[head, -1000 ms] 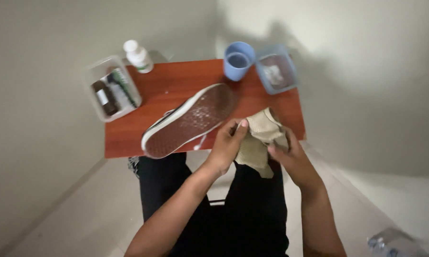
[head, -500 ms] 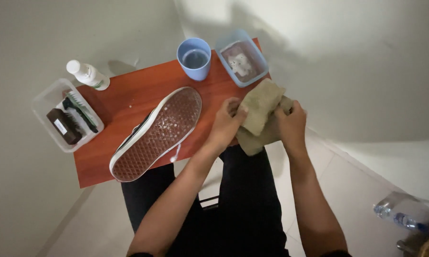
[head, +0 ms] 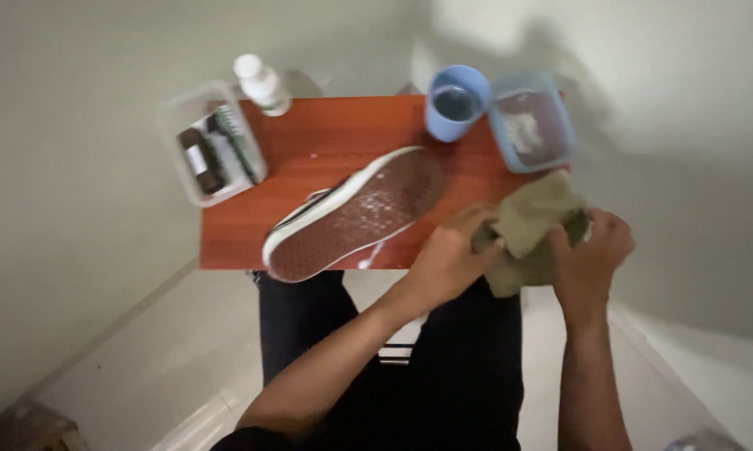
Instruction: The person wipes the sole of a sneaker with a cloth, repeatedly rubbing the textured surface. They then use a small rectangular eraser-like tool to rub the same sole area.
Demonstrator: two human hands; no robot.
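Here, right of centre in the frame, an olive-green cloth (head: 534, 230) is bunched between both hands at the near right corner of the desk (head: 326, 146), partly hanging past its edge over the person's lap. The left hand (head: 452, 255) has its fingers curled shut around the cloth's left side; the right hand (head: 592, 250) grips the right side, fingers folded tight into the fabric. Just left of the hands a shoe (head: 356, 213) lies sole-up and slantwise on the desk, its brown sole speckled with pale wet-looking spots, its heel end poking over the near edge. Toward the upper right, a blue cup (head: 457, 102) stands touching a shallow blue tray (head: 534, 125) that overhangs the right edge. At the upper left a clear plastic box (head: 213, 144) holds small bottles and a brush, with a white bottle (head: 262, 83) just beside it. The risks, as I judge them: the overhanging shoe could tip off if an elbow nudges it, and a swing of the cloth could upset the cup or tray.
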